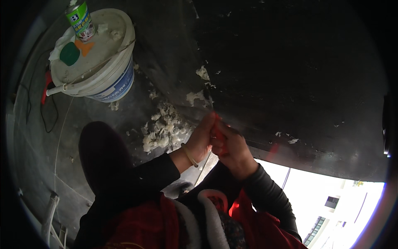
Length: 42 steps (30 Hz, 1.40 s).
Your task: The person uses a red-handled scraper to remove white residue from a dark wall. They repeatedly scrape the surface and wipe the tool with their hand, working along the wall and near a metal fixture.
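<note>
In front of me, my right hand (233,152) is wrapped around a red handle (219,137) of a hand tool, probably a scraper. My left hand (200,135), with a bangle (189,154) at its wrist, closes on the upper end of the same handle. A thin, faint blade seems to reach from it toward a large dark panel (279,77); its tip is hard to make out. Pale torn flakes (195,97) cling along the panel just beyond my hands. To the left of my left hand lies a heap of crumpled whitish scrapings (164,130).
A white lidded bucket (115,87) stands at upper left. On its lid are a green spray can (81,23), a round dark green object (69,54) and an orange plastic piece (84,47). A red object (47,87) and a black cord (51,128) lie beside it. Lower right is a bright opening (311,193).
</note>
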Each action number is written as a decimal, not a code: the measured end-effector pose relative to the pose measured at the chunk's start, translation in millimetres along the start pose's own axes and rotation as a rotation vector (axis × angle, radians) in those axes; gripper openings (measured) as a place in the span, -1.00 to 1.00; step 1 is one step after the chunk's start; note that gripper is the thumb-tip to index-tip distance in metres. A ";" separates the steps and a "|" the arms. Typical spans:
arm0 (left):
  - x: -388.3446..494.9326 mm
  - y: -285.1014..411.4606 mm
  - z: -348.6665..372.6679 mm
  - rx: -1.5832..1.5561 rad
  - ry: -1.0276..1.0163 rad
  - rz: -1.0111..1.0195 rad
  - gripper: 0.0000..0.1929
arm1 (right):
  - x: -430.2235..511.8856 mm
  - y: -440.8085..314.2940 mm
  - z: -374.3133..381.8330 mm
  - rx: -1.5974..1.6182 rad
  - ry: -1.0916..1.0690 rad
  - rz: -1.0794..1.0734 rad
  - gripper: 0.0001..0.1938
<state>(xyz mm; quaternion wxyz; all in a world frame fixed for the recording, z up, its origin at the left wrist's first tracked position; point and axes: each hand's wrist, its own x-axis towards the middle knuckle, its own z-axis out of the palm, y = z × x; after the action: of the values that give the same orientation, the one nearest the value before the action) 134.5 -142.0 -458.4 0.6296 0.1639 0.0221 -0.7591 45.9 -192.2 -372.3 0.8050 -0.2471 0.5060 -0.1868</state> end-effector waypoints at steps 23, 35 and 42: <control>8.0 21.7 3.2 -0.051 0.070 -0.073 -0.58 | 19.3 -8.7 11.9 -0.004 0.049 0.084 -0.83; 7.8 13.1 7.3 -0.134 0.031 -0.034 -0.57 | 9.8 -22.5 0.0 0.141 -0.067 0.142 -0.87; 9.2 26.9 4.6 -0.109 0.159 -0.060 -0.60 | 26.4 -16.2 13.0 0.114 -0.028 0.136 -0.90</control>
<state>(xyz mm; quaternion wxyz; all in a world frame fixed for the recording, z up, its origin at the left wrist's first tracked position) 158.0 -157.4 -452.0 0.6107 0.1885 0.1183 -0.7600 67.9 -217.1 -377.1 0.8356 -0.1685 0.4988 -0.1568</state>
